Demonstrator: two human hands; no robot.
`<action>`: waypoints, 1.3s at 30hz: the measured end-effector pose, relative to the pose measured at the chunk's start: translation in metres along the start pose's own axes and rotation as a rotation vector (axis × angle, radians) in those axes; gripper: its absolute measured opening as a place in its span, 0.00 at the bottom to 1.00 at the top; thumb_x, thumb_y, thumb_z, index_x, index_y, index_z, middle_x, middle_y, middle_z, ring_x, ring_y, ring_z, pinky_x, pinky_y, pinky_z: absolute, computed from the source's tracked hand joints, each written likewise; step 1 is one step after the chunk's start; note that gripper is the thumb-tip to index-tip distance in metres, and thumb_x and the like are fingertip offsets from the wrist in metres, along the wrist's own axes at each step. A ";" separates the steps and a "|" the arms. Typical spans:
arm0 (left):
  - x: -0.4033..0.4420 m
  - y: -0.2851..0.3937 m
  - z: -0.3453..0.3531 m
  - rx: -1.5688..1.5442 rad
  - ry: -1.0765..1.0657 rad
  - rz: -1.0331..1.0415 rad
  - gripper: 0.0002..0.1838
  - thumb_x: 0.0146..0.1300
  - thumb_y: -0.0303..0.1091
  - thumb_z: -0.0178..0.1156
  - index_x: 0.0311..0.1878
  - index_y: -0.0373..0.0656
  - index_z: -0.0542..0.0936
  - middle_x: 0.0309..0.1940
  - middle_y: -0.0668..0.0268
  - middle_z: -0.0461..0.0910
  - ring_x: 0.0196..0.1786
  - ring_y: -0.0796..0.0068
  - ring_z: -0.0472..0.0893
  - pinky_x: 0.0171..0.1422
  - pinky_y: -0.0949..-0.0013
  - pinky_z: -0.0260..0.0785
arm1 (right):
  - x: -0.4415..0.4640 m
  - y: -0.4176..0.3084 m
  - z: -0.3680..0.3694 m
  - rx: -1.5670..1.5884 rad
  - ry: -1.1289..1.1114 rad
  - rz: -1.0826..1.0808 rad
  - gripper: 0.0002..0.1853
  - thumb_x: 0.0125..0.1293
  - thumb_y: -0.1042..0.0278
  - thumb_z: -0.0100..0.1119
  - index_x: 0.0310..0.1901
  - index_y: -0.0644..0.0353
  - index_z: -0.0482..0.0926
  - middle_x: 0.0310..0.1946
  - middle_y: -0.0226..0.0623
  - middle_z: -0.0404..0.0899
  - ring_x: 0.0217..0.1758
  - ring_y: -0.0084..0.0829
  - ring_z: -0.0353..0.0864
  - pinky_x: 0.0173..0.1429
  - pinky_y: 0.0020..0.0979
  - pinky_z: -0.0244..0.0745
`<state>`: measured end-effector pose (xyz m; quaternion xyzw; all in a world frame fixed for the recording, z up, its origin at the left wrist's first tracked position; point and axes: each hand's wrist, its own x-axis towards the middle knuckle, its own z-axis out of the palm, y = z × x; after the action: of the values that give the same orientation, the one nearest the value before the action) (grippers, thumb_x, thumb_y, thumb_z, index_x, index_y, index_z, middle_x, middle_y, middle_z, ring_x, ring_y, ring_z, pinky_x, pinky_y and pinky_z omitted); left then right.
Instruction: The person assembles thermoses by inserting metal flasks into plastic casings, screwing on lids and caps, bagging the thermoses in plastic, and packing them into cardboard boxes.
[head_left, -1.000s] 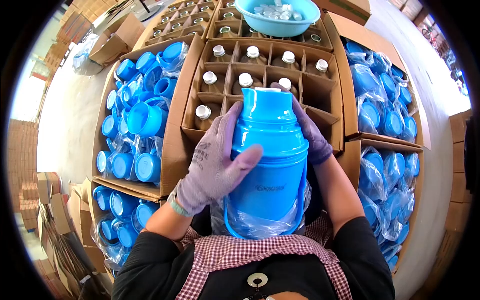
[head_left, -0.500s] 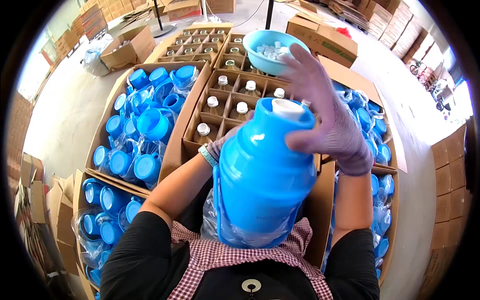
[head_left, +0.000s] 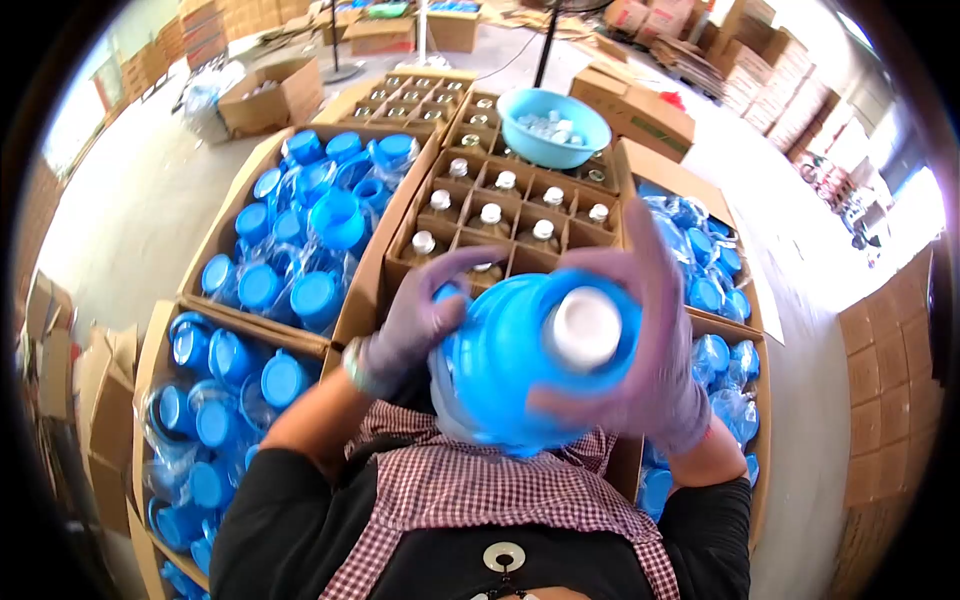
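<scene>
"One blue flask [head_left: 505, 365] is in our view. Where do we place it against the divided carton [head_left: 588, 236]?"

"On the near side, between that carton and the checked apron [head_left: 450, 490]. We see it tilted, with the white stopper [head_left: 586, 328] turned up towards us."

"And what do we make of the hands, both gloved?"

"We find the left hand [head_left: 405, 315] at the flask's left side, near the divided carton's near edge. Its finger and thumb are curved, with something blue between them; whether they clasp it, we cannot tell. On that wrist we make out a pale band [head_left: 358, 370]."

"How about the other?"

"We see the right hand [head_left: 652, 365] spread wide about the flask's upper end, on the near side of the divided carton too. It is blurred, so we cannot tell whether it presses on the flask."

"What do we see in the divided carton itself?"

"Bottles [head_left: 490, 216] with white caps, set in cells. Just beyond it we have a light blue basin [head_left: 535, 150] with small whitish pieces [head_left: 553, 130] in it."

"And to either side?"

"Left of the divided carton, we see cartons packed with blue lidded pieces [head_left: 318, 297], partly film-wrapped; right of it, more cartons [head_left: 675, 175] of blue wares [head_left: 706, 295]."
</scene>
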<state>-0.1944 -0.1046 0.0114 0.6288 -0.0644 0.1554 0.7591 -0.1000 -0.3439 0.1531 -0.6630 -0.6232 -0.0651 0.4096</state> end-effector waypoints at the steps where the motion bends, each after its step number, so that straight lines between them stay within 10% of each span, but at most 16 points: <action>1: -0.017 0.000 0.025 0.057 0.099 0.019 0.52 0.56 0.52 0.79 0.77 0.37 0.67 0.47 0.68 0.80 0.47 0.80 0.78 0.54 0.74 0.72 | -0.004 0.015 0.002 -0.108 0.131 0.048 0.70 0.49 0.50 0.87 0.83 0.60 0.44 0.52 0.48 0.84 0.55 0.38 0.86 0.61 0.43 0.81; 4: -0.061 0.010 0.086 0.265 0.080 0.034 0.64 0.53 0.35 0.83 0.85 0.41 0.48 0.80 0.56 0.60 0.78 0.68 0.65 0.80 0.59 0.61 | 0.001 0.058 0.004 -0.156 0.166 0.366 0.62 0.57 0.51 0.81 0.81 0.67 0.48 0.61 0.55 0.78 0.59 0.42 0.84 0.60 0.40 0.82; 10: -0.037 0.054 0.016 -0.016 -0.296 -0.125 0.66 0.48 0.41 0.86 0.84 0.41 0.54 0.76 0.60 0.69 0.76 0.69 0.69 0.80 0.60 0.62 | 0.022 -0.007 -0.036 0.122 -0.257 -0.118 0.77 0.39 0.44 0.90 0.84 0.59 0.44 0.68 0.51 0.74 0.69 0.45 0.78 0.75 0.45 0.70; 13: -0.025 0.045 -0.010 0.058 -0.476 -0.115 0.64 0.43 0.45 0.88 0.82 0.39 0.61 0.70 0.62 0.76 0.71 0.71 0.75 0.77 0.60 0.67 | 0.021 -0.023 -0.005 0.274 -0.343 -0.228 0.69 0.47 0.53 0.85 0.83 0.65 0.45 0.61 0.51 0.82 0.70 0.46 0.79 0.77 0.47 0.67; 15: -0.038 0.060 0.023 -0.231 -0.210 -0.336 0.63 0.44 0.44 0.87 0.82 0.39 0.61 0.71 0.61 0.76 0.72 0.70 0.74 0.77 0.60 0.67 | 0.016 -0.005 0.000 0.149 -0.184 -0.151 0.62 0.53 0.56 0.81 0.82 0.66 0.48 0.56 0.48 0.85 0.63 0.46 0.83 0.73 0.45 0.73; 17: -0.049 0.016 0.052 0.261 0.105 -0.060 0.62 0.49 0.39 0.85 0.83 0.37 0.55 0.72 0.58 0.73 0.72 0.68 0.74 0.77 0.61 0.65 | 0.018 0.035 0.016 0.100 0.192 0.223 0.51 0.57 0.60 0.78 0.77 0.67 0.60 0.52 0.48 0.85 0.58 0.44 0.85 0.68 0.43 0.76; 19: -0.058 0.003 0.088 0.137 0.190 -0.007 0.64 0.52 0.37 0.83 0.85 0.37 0.49 0.73 0.57 0.72 0.72 0.68 0.73 0.76 0.63 0.65 | 0.013 0.052 0.018 -0.114 0.166 0.154 0.43 0.56 0.59 0.78 0.72 0.63 0.69 0.51 0.49 0.85 0.55 0.50 0.86 0.61 0.44 0.80; 20: -0.062 0.020 0.082 -0.103 0.146 -0.250 0.65 0.54 0.36 0.82 0.85 0.37 0.45 0.73 0.57 0.71 0.73 0.68 0.72 0.78 0.64 0.62 | 0.021 0.057 0.014 -0.229 0.157 0.093 0.40 0.55 0.58 0.78 0.69 0.61 0.74 0.50 0.50 0.85 0.53 0.53 0.86 0.58 0.45 0.83; 27: -0.016 0.077 0.001 -0.118 -0.457 -0.218 0.65 0.46 0.47 0.86 0.83 0.38 0.57 0.76 0.60 0.69 0.76 0.68 0.70 0.81 0.60 0.59 | 0.035 -0.022 -0.033 0.031 -0.308 -0.486 0.24 0.57 0.57 0.75 0.55 0.51 0.85 0.54 0.40 0.84 0.55 0.45 0.85 0.61 0.45 0.80; 31: -0.032 0.027 0.085 -0.026 0.058 -0.133 0.64 0.52 0.41 0.84 0.84 0.36 0.51 0.75 0.52 0.68 0.71 0.66 0.74 0.77 0.62 0.64 | 0.030 0.082 -0.009 -0.153 0.109 0.262 0.22 0.62 0.55 0.72 0.53 0.60 0.84 0.48 0.52 0.85 0.53 0.50 0.86 0.57 0.43 0.81; 32: -0.035 0.013 0.099 0.382 0.069 0.092 0.65 0.52 0.34 0.83 0.85 0.36 0.48 0.76 0.53 0.66 0.74 0.68 0.70 0.78 0.62 0.60 | 0.023 0.085 -0.007 -0.235 0.064 0.280 0.23 0.62 0.55 0.71 0.53 0.61 0.83 0.49 0.54 0.85 0.53 0.52 0.86 0.57 0.43 0.81; 33: -0.036 0.012 0.100 0.083 0.050 -0.017 0.66 0.50 0.34 0.84 0.85 0.37 0.48 0.78 0.54 0.64 0.77 0.69 0.66 0.81 0.62 0.56 | 0.020 0.083 -0.009 -0.328 0.013 0.285 0.24 0.63 0.54 0.71 0.54 0.63 0.83 0.50 0.56 0.84 0.52 0.54 0.85 0.57 0.43 0.81; 36: -0.019 0.055 0.045 -0.212 -0.217 -0.224 0.66 0.47 0.36 0.85 0.84 0.37 0.52 0.77 0.56 0.67 0.77 0.66 0.68 0.82 0.60 0.57 | 0.023 0.008 -0.049 -0.356 -0.158 -0.193 0.37 0.59 0.51 0.73 0.69 0.56 0.75 0.59 0.49 0.80 0.60 0.50 0.82 0.66 0.47 0.77; 39: 0.010 0.056 0.005 -0.283 -0.546 -0.245 0.62 0.46 0.39 0.86 0.82 0.35 0.59 0.72 0.58 0.74 0.72 0.66 0.75 0.78 0.62 0.65 | 0.028 -0.003 -0.046 0.005 -0.349 -0.499 0.27 0.58 0.56 0.73 0.60 0.53 0.83 0.58 0.43 0.82 0.60 0.45 0.83 0.65 0.45 0.77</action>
<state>-0.2025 -0.0986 0.0674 0.5385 -0.2105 -0.1216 0.8068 -0.0768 -0.3511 0.2011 -0.4897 -0.8279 -0.0472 0.2692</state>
